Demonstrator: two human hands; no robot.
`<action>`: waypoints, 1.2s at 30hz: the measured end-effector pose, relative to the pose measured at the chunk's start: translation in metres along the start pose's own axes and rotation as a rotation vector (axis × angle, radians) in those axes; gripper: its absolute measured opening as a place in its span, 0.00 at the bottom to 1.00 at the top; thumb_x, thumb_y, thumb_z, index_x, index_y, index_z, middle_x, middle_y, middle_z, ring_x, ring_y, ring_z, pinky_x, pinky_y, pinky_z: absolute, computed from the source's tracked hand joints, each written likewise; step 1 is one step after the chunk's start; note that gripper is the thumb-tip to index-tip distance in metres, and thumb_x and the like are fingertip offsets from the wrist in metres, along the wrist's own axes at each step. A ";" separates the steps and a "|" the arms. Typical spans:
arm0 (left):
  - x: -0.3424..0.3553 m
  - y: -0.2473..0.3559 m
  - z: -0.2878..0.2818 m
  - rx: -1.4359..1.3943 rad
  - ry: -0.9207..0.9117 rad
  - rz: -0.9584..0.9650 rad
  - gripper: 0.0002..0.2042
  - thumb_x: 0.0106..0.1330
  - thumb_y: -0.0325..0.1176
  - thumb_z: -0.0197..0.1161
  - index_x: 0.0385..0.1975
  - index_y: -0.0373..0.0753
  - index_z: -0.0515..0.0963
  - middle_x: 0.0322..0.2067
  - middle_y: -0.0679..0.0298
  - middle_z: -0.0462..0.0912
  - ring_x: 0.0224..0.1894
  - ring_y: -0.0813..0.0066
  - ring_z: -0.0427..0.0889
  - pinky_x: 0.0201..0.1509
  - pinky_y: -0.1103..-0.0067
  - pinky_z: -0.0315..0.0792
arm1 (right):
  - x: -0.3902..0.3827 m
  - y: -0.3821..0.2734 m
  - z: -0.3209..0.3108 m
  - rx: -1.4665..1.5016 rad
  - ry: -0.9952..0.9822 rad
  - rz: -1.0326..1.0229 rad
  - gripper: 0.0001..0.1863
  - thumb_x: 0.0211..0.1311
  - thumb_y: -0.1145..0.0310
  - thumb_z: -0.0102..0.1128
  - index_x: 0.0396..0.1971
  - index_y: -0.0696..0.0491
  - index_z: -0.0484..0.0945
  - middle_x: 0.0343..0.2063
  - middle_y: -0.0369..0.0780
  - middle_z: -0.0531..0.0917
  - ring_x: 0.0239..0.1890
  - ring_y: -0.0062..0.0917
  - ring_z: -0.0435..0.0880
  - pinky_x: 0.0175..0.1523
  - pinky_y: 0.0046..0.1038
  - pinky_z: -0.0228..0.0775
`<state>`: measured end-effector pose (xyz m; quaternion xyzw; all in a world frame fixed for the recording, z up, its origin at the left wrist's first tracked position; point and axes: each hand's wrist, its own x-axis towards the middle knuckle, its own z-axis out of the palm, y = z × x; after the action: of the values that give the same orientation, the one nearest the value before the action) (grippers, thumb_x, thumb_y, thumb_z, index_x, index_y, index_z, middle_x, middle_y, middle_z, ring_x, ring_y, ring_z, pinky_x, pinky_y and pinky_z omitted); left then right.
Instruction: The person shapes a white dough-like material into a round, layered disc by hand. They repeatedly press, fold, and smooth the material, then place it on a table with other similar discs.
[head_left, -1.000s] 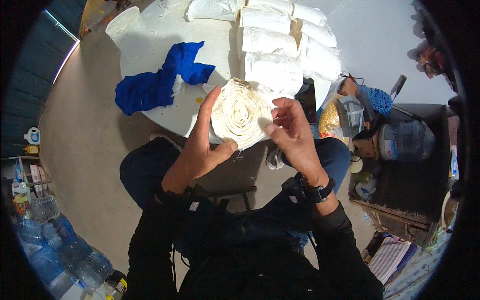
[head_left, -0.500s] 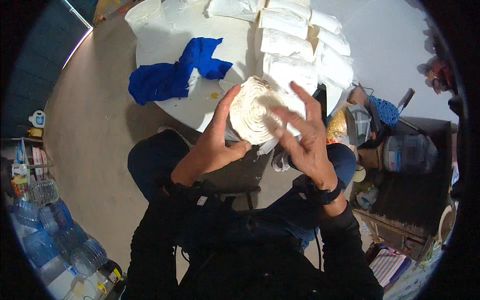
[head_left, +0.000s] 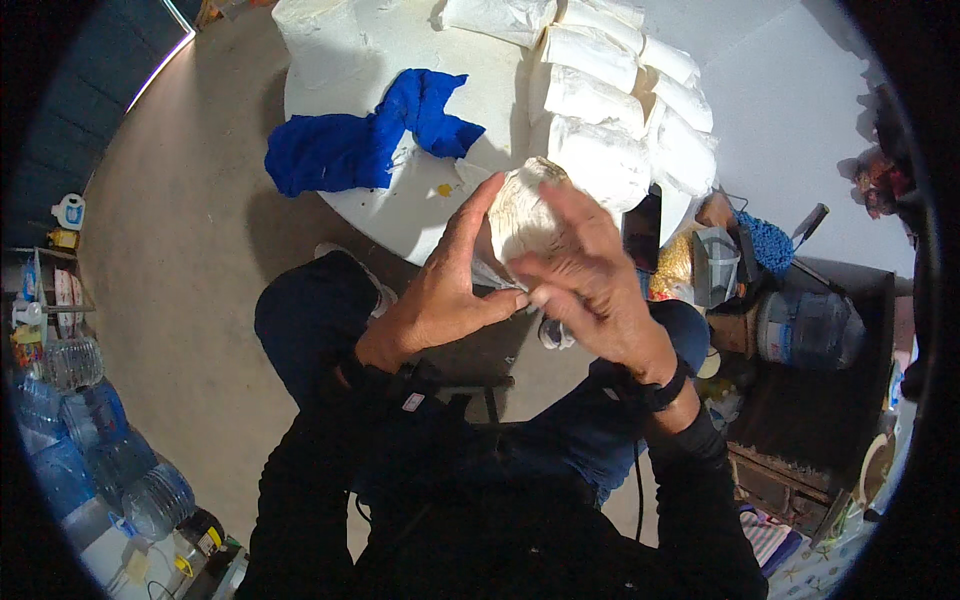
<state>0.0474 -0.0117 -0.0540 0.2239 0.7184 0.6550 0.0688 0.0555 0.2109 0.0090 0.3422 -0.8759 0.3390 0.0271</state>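
Note:
Between my hands, above my knees at the table's front, is a coiled white roll point(head_left: 518, 205), its layered end facing up. My left hand point(head_left: 445, 290) grips it from the left, thumb along the lower edge and fingers round the side. My right hand point(head_left: 605, 300) is closed on its right side, with bent, motion-blurred fingers over the coiled end and the thumb at the lower rim. On the white round table point(head_left: 355, 225) lie crumpled blue cloth point(head_left: 330, 150) and several stacked white wrapped rolls point(head_left: 585, 140) just beyond my hands.
Right of the table are a dark phone-like slab point(head_left: 642, 228), a bag of yellow grains point(head_left: 672, 262), blue textured material point(head_left: 765, 242) and a large water jug point(head_left: 810, 330) on a wooden unit point(head_left: 840, 425). Plastic water bottles point(head_left: 85, 445) stand at left on the floor point(head_left: 170, 280).
My right hand has moved from the roll's side across its coiled end, covering more of it. The whole scene has shifted slightly right as the view moved.

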 end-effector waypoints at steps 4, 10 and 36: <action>-0.002 -0.005 -0.001 0.002 0.019 -0.012 0.56 0.52 0.33 0.75 0.79 0.43 0.43 0.76 0.46 0.49 0.78 0.46 0.51 0.80 0.59 0.51 | 0.005 0.004 0.001 0.112 0.288 0.329 0.14 0.65 0.61 0.66 0.49 0.45 0.89 0.72 0.49 0.66 0.75 0.48 0.60 0.76 0.47 0.51; -0.004 -0.007 0.000 0.051 0.020 -0.016 0.52 0.55 0.28 0.74 0.79 0.40 0.46 0.75 0.50 0.57 0.77 0.56 0.56 0.79 0.64 0.50 | 0.015 0.008 0.004 -0.063 0.331 0.307 0.19 0.58 0.67 0.68 0.52 0.48 0.87 0.69 0.52 0.69 0.73 0.49 0.64 0.73 0.47 0.55; 0.017 -0.023 0.045 -0.373 0.465 -0.139 0.41 0.77 0.66 0.28 0.79 0.38 0.48 0.77 0.51 0.51 0.80 0.58 0.48 0.82 0.66 0.42 | -0.006 0.034 0.046 0.879 0.685 0.514 0.42 0.80 0.37 0.24 0.78 0.56 0.49 0.79 0.47 0.52 0.81 0.34 0.47 0.82 0.37 0.31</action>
<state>0.0444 0.0349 -0.0794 0.0018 0.5958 0.8030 -0.0129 0.0480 0.2044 -0.0476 -0.0292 -0.6503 0.7548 0.0808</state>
